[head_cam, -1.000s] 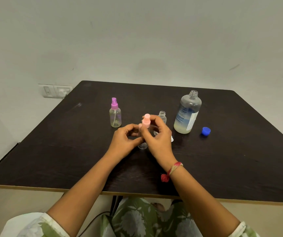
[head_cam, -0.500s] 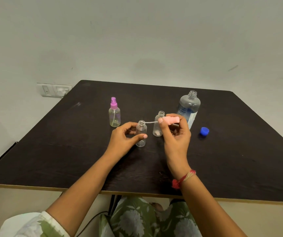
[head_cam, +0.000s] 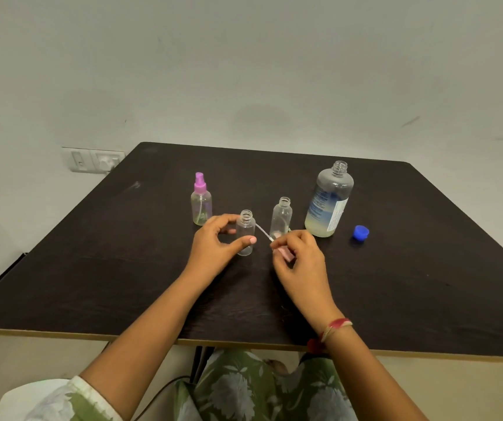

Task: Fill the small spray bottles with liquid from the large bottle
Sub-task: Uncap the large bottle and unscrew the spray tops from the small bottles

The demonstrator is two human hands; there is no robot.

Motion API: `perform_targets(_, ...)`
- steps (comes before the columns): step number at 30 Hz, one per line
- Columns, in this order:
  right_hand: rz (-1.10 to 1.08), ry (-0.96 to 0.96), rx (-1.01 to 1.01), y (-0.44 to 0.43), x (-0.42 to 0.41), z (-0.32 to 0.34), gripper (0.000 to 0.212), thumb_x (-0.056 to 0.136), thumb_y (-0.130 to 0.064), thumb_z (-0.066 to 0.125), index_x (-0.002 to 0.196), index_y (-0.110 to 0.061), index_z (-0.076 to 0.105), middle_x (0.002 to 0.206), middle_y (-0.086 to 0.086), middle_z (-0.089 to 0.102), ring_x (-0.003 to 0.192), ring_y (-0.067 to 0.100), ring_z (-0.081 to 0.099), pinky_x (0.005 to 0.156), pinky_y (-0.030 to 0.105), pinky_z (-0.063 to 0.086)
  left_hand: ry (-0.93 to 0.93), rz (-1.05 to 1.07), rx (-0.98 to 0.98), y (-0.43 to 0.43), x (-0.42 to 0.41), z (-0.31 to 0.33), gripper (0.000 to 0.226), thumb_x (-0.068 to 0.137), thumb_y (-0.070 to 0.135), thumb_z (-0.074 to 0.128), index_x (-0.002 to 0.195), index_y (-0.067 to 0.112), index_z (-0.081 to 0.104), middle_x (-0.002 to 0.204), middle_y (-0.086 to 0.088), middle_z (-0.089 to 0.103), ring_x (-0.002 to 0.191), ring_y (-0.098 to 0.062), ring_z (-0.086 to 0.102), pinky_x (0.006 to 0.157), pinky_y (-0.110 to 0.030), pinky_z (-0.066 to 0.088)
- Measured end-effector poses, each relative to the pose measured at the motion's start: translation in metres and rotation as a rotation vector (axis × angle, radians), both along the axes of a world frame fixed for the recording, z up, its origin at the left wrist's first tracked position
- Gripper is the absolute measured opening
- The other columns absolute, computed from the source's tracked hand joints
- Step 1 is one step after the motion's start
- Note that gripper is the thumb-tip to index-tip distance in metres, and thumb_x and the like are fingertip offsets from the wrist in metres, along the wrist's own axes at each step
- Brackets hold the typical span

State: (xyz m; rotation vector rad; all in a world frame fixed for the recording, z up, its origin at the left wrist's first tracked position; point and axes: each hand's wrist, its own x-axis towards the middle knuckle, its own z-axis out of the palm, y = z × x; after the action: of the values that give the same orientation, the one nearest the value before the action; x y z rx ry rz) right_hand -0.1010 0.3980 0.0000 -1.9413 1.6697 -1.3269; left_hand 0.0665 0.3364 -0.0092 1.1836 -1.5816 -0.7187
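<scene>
The left hand [head_cam: 218, 246] curls thumb and fingers round an uncapped small spray bottle [head_cam: 245, 235] held upright, while the right hand [head_cam: 303, 265], just beside it, pinches the pink spray head [head_cam: 285, 254], whose thin dip tube [head_cam: 262, 231] slants up toward that bottle's shoulder. Farther back on the dark worktop [head_cam: 122, 268], a second open small bottle [head_cam: 281, 218] stands just behind the right hand and a purple-capped spray bottle [head_cam: 201, 203] behind the left. The large bottle [head_cam: 329, 202], uncapped and partly filled, stands to the right with its blue cap [head_cam: 360, 232] lying beside it.
</scene>
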Motion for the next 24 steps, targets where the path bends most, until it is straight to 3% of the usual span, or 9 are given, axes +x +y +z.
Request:
perform_targets(5, -0.037, 0.140, 0.010, -0.008, 0.005, 0.003, 0.014, 0.086, -0.014, 0.064, 0.089, -0.022, 0.053, 0.093, -0.009, 0.049, 0.075, 0.002, 0.050, 0.063, 0.008, 0.036, -0.021, -0.009, 0.012, 0.000, 0.001, -0.002, 0.039, 0.068, 0.027, 0.084, 0.103, 0.026, 0.067, 0.105, 0.005, 0.065, 0.083, 0.012, 0.058, 0.072, -0.003, 0.043)
perform_targets(10, -0.048, 0.206, 0.045, -0.018, 0.010, 0.003, 0.010, 0.086, -0.015, 0.065, 0.087, -0.015, 0.054, 0.086, -0.008, 0.048, 0.081, 0.013, 0.052, 0.067, 0.027, 0.042, -0.054, 0.022, 0.021, -0.002, 0.001, -0.002, 0.041, 0.065, 0.030, 0.086, 0.102, 0.025, 0.069, 0.098, 0.004, 0.063, 0.071, -0.002, 0.061, 0.067, -0.006, 0.046)
perform_targets(13, -0.042, 0.253, 0.070, -0.022, 0.011, 0.000, 0.012, 0.085, -0.015, 0.065, 0.088, -0.016, 0.054, 0.089, -0.006, 0.048, 0.080, 0.012, 0.049, 0.065, 0.022, 0.034, -0.050, 0.035, 0.031, -0.003, 0.001, -0.002, 0.039, 0.065, 0.027, 0.086, 0.099, 0.022, 0.069, 0.093, 0.002, 0.062, 0.057, 0.003, 0.055, 0.061, -0.007, 0.045)
perform_targets(16, -0.029, 0.274, 0.085, -0.022, 0.011, -0.004, 0.012, 0.086, -0.016, 0.065, 0.090, -0.016, 0.054, 0.094, -0.002, 0.052, 0.079, 0.007, 0.043, 0.060, 0.015, 0.029, -0.060, 0.043, 0.031, -0.003, 0.000, -0.002, 0.037, 0.066, 0.026, 0.086, 0.098, 0.020, 0.068, 0.091, 0.005, 0.061, 0.056, 0.002, 0.054, 0.060, -0.008, 0.046)
perform_targets(20, -0.007, 0.276, 0.087, -0.021, 0.013, -0.004, 0.014, 0.088, -0.019, 0.064, 0.096, -0.015, 0.054, 0.100, 0.000, 0.052, 0.083, 0.007, 0.043, 0.069, 0.019, 0.035, -0.068, 0.045, 0.032, -0.003, -0.001, -0.003, 0.036, 0.067, 0.027, 0.085, 0.097, 0.022, 0.066, 0.092, 0.006, 0.061, 0.055, 0.002, 0.055, 0.060, -0.008, 0.046)
perform_targets(24, -0.004, 0.267, 0.051, -0.017, 0.013, -0.006, 0.014, 0.088, -0.021, 0.064, 0.097, -0.014, 0.056, 0.100, -0.002, 0.051, 0.082, 0.006, 0.043, 0.067, 0.017, 0.035, -0.067, 0.042, 0.037, -0.002, 0.000, -0.001, 0.041, 0.066, 0.026, 0.085, 0.101, 0.024, 0.063, 0.098, 0.006, 0.061, 0.055, 0.004, 0.056, 0.060, -0.006, 0.047)
